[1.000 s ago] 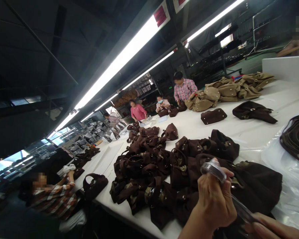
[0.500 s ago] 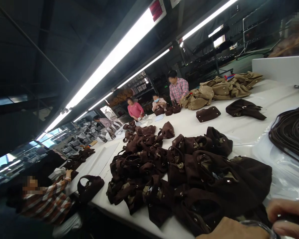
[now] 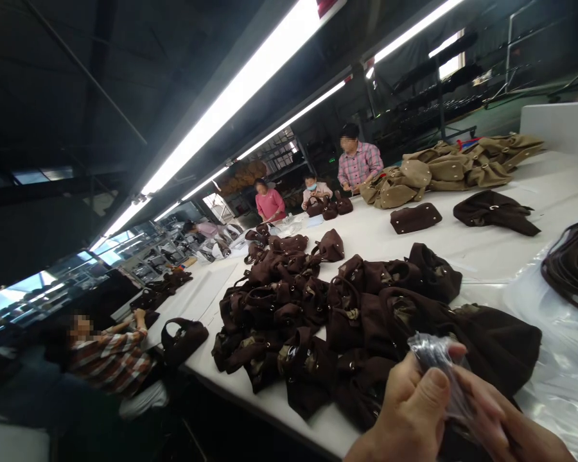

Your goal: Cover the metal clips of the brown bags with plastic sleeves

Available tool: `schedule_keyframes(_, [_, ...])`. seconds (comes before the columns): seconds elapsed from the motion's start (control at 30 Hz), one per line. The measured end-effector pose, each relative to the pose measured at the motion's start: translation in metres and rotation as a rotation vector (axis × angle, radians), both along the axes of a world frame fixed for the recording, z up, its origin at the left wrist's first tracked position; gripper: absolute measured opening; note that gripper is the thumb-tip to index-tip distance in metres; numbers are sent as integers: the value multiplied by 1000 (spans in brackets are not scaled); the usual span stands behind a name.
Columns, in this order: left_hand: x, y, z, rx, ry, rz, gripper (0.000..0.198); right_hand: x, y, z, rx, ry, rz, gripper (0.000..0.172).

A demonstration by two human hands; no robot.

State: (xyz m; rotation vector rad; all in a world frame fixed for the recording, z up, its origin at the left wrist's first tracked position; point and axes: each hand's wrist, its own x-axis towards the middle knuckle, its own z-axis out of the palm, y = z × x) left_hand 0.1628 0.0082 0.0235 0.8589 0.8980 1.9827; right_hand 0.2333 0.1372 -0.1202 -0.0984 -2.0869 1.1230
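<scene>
My left hand (image 3: 409,410) rises at the bottom edge, thumb and fingers pinched on a crumpled clear plastic wrapper (image 3: 436,366) with something dark inside. My right hand (image 3: 498,420) meets it from the right, its fingers closed on the lower part of the same wrapper. Both hands hover over the near end of a heap of dark brown bags (image 3: 356,314) lying on a long white table (image 3: 481,253).
Tan bags (image 3: 443,170) are piled at the far end, with two brown bags (image 3: 494,212) nearby. Dark straps on clear plastic sheet (image 3: 575,263) lie at right. Several people work along the left side and far end; one in a plaid shirt (image 3: 110,359) sits close.
My hands dropped almost out of view half a second ago and have come back up with the wrapper between them. The view has swung slightly.
</scene>
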Motion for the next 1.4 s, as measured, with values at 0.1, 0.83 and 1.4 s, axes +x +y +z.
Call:
schedule_keyframes(0.1, [5,3,-3,-87,140,154,43,2,2,6,152,60,46,51])
schedule_keyframes(0.83, [16,-32,-28,-713,610,-108,56,19,59,104,-331,-503,574,37])
schedule_keyframes(1.4, [-16,-13,-49,-589,1079,525,32,0,-19,33,-301,-520,509,36])
